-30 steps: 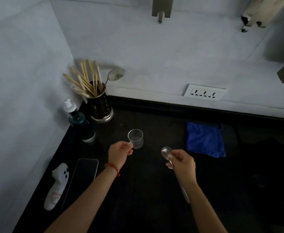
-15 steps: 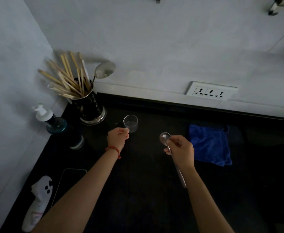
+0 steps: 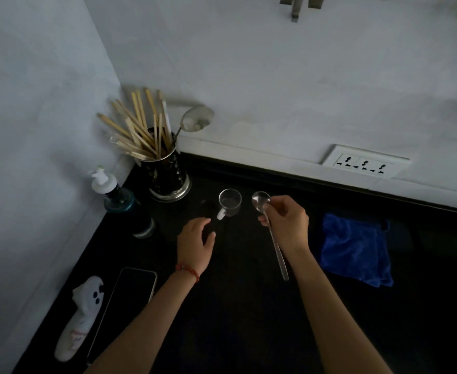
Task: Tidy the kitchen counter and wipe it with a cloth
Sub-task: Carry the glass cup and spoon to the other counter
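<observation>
A small clear glass cup (image 3: 230, 202) with a handle stands on the black counter (image 3: 249, 306). My left hand (image 3: 196, 245) hovers just below and left of it, fingers apart, holding nothing. My right hand (image 3: 286, 225) grips a long metal spoon (image 3: 276, 247) near its bowl, which sits right beside the cup. A blue cloth (image 3: 354, 249) lies crumpled on the counter to the right of my right hand.
A metal utensil holder (image 3: 168, 176) with chopsticks and a ladle stands in the back-left corner. A pump bottle (image 3: 122, 201) sits beside it. A phone (image 3: 130, 295) and a white ghost-print sock (image 3: 81, 317) lie along the left wall. A wall socket (image 3: 365, 164) is at the back.
My left hand let go of the glass cup and drew back toward me. My right hand carried the spoon leftward, close to the cup.
</observation>
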Demonstrator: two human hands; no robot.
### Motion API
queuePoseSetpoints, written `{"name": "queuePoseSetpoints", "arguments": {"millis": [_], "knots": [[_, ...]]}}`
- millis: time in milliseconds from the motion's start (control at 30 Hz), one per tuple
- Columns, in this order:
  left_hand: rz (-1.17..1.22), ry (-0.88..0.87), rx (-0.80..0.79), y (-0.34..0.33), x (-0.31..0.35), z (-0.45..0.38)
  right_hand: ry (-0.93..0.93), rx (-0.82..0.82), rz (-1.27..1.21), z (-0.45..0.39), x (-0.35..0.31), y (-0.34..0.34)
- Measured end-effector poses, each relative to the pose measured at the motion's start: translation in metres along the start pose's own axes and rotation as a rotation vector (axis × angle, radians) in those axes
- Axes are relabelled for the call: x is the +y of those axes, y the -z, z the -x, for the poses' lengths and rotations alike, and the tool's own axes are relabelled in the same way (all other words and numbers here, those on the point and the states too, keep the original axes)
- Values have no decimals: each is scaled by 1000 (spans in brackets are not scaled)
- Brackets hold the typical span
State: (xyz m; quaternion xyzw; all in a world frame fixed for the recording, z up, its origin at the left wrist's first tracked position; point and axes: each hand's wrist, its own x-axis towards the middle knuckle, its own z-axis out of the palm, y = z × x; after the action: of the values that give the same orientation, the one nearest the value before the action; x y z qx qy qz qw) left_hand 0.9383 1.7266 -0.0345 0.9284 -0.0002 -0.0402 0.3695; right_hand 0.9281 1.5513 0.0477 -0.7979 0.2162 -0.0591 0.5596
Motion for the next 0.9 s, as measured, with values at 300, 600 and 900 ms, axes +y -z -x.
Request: {"name": "queuePoseSetpoints", "arguments": {"millis": [300, 600, 900], "knots": [[-475, -98, -263, 5, -41, 36, 288, -55, -8, -30, -86, -57], [-491, -172, -275, 5, -54, 33, 495, 9, -340, -49, -163, -95], [-592, -107, -351, 5, -53, 35, 453, -97, -516, -54, -162, -142]]}}
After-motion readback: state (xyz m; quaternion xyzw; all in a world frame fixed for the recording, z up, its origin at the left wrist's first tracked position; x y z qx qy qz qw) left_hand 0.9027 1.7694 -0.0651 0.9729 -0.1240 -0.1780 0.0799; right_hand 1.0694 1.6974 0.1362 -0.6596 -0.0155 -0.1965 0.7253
